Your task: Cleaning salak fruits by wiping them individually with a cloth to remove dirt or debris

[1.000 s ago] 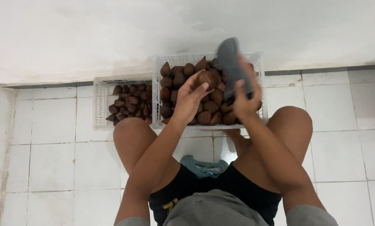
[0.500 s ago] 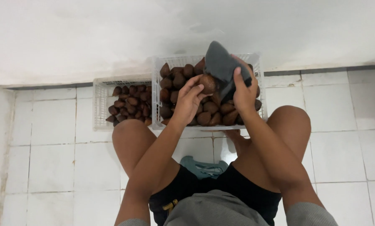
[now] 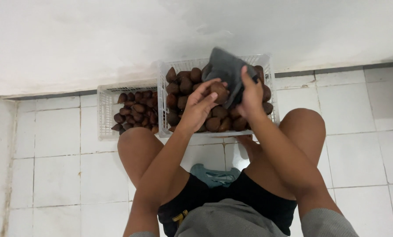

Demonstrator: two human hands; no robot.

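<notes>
White tiled floor (image 3: 56,149) with dark grout, meeting a scuffed white wall (image 3: 95,39). Two white plastic baskets stand against the wall: the larger basket (image 3: 266,66) between your knees, the smaller basket (image 3: 104,109) just beside it. Both hold brown scaly fruit. Your left hand (image 3: 200,105) has its fingers closed round one brown fruit (image 3: 218,91) above the larger basket; your right hand (image 3: 251,94) pinches a grey cloth (image 3: 225,68) against it.
</notes>
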